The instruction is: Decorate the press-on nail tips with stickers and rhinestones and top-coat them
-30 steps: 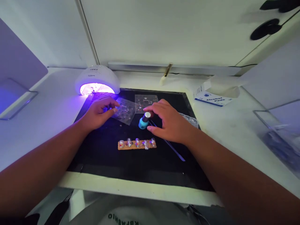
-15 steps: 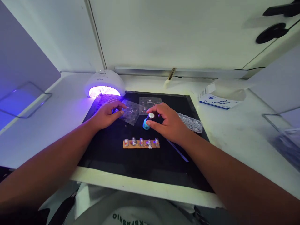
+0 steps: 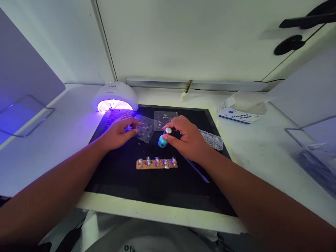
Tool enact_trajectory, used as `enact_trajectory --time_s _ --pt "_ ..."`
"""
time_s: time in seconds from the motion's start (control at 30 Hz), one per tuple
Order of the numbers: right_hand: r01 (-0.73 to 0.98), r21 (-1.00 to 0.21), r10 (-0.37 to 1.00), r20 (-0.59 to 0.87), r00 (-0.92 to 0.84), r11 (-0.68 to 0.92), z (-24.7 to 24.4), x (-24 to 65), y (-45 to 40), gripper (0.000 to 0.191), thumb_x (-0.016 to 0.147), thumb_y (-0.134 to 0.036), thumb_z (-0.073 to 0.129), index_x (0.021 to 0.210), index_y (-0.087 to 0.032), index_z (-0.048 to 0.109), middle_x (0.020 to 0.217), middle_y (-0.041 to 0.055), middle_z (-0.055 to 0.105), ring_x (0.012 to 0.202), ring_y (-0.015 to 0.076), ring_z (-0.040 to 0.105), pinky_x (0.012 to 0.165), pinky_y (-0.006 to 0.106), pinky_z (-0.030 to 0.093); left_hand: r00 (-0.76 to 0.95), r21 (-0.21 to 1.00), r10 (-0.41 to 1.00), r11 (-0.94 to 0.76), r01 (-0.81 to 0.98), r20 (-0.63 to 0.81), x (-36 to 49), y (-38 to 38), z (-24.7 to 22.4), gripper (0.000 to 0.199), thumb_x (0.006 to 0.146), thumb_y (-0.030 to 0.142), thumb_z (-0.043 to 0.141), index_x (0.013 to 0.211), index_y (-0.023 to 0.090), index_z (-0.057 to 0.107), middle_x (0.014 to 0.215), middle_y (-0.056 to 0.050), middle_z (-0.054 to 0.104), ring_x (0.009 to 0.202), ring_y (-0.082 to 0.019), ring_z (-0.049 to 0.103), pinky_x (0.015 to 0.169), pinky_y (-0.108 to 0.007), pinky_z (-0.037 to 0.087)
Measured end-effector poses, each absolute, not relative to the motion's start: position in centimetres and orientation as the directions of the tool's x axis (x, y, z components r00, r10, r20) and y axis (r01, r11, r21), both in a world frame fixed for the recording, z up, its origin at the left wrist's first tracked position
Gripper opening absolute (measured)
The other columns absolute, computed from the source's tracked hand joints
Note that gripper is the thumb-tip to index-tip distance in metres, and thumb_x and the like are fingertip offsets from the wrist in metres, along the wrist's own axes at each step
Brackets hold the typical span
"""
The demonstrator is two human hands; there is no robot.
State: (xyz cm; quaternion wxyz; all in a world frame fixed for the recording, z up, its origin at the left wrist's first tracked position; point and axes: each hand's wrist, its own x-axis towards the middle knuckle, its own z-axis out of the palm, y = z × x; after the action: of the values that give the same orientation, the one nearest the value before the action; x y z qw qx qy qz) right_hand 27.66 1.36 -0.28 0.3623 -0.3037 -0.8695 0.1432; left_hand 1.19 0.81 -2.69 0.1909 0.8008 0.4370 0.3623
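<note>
My right hand (image 3: 187, 136) grips a small blue nail polish bottle (image 3: 162, 141) by its dark cap with a silver top. The bottle tilts slightly over the black mat (image 3: 147, 187). My left hand (image 3: 120, 131) rests with thumb and index finger apart, beside a clear sticker sheet (image 3: 145, 131); nothing shows between those fingertips, and its other fingers are partly hidden. A second clear sheet (image 3: 166, 119) lies behind the bottle. Nearer to me, several decorated press-on nails (image 3: 156, 161) stand in a row on a tan strip (image 3: 152, 167).
A lit white nail lamp (image 3: 115, 91) stands at the back left. Right of my right hand lie a clear plastic tray (image 3: 214, 140) and a thin stick (image 3: 198, 171). An alcohol pads box (image 3: 236, 114) sits on the right, and a brush (image 3: 187, 89) leans at the back.
The whole view has shifted slightly. My right hand keeps its hold on the nail polish bottle, and the bottle leans a little more. My left hand has barely moved.
</note>
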Motion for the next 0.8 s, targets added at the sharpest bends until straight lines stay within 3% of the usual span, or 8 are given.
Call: enact_trajectory --time_s 0.33,0.63,0.8 --pt "0.420 -0.510 0.660 0.571 -0.488 0.751 0.7 28.0 0.8 0.006 0.085 -0.021 0.066 0.091 -0.021 0.064 0.080 0.0005 0.064 0.082 0.0189 0.056 0.073 0.032 0.042 0.379 0.621 0.829 -0.560 0.549 0.412 1.2 0.7 -3.1 0.017 0.088 0.024 0.057 0.101 0.017 0.065 0.083 -0.001 0.061 0.080 -0.017 0.058 0.076 -0.032 0.046" --pt "0.220 -0.838 0.856 0.436 -0.277 0.499 1.0 27.8 0.5 0.008 0.076 -0.023 0.071 0.084 -0.022 0.069 0.078 -0.0020 0.062 0.075 0.0151 0.056 0.074 0.032 0.042 0.381 0.639 0.833 -0.553 0.535 0.402 1.1 0.3 -2.8 0.018 0.088 0.025 0.057 0.102 0.017 0.066 0.084 -0.002 0.062 0.079 -0.017 0.059 0.073 -0.030 0.047" --pt "0.124 -0.902 0.897 0.380 -0.225 0.414 1.1 28.0 0.7 0.012 0.075 -0.030 0.071 0.083 -0.022 0.068 0.075 -0.0017 0.063 0.069 0.0140 0.055 0.068 0.031 0.044 0.378 0.641 0.835 -0.550 0.536 0.401 0.9 0.2 -2.6 0.018 0.088 0.027 0.058 0.100 0.018 0.065 0.082 -0.001 0.062 0.076 -0.016 0.057 0.071 -0.030 0.047"
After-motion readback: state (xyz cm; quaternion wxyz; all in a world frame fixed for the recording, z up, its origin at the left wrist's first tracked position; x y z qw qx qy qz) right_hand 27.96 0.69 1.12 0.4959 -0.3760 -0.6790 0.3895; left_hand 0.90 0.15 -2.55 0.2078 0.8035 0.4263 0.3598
